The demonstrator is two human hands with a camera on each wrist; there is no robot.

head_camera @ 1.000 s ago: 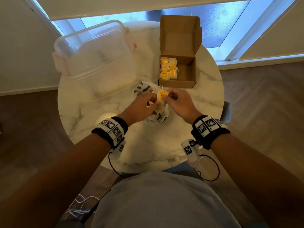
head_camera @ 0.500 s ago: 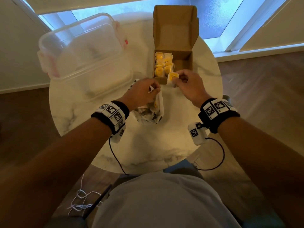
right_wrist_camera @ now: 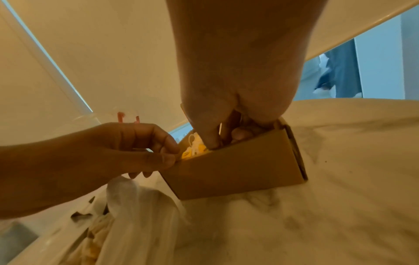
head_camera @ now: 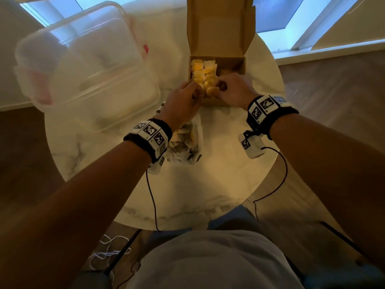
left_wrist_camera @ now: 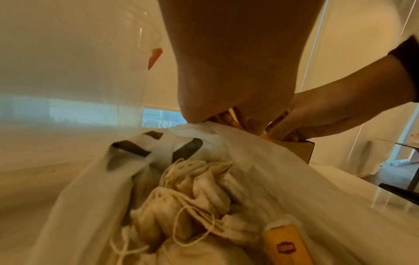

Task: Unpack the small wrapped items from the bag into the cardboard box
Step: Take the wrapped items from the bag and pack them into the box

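The open cardboard box (head_camera: 233, 65) stands at the table's far side with its lid up. Several yellow wrapped items (head_camera: 203, 75) fill its left half. My right hand (head_camera: 220, 87) reaches over the near wall, thumb and curled fingers pressing a yellow wrapped item (right_wrist_camera: 192, 150) down inside. My left hand (head_camera: 196, 92) pinches at the box's near left corner, against the same item. The white plastic bag (head_camera: 192, 151) lies open under my left wrist. In the left wrist view the bag (left_wrist_camera: 260, 161) holds several tea bags with strings and a yellow tag (left_wrist_camera: 285, 245).
A large clear plastic container (head_camera: 83, 69) with red latches sits at the left, close to the box. The round marble table (head_camera: 208, 184) ends near my body. Wrist cables hang over its near edge. Windows lie beyond the far edge.
Both hands have moved forward from the bag to the box. The right hand carried the yellow wrapped item over the near wall and now lowers it inside. The bag stays behind.
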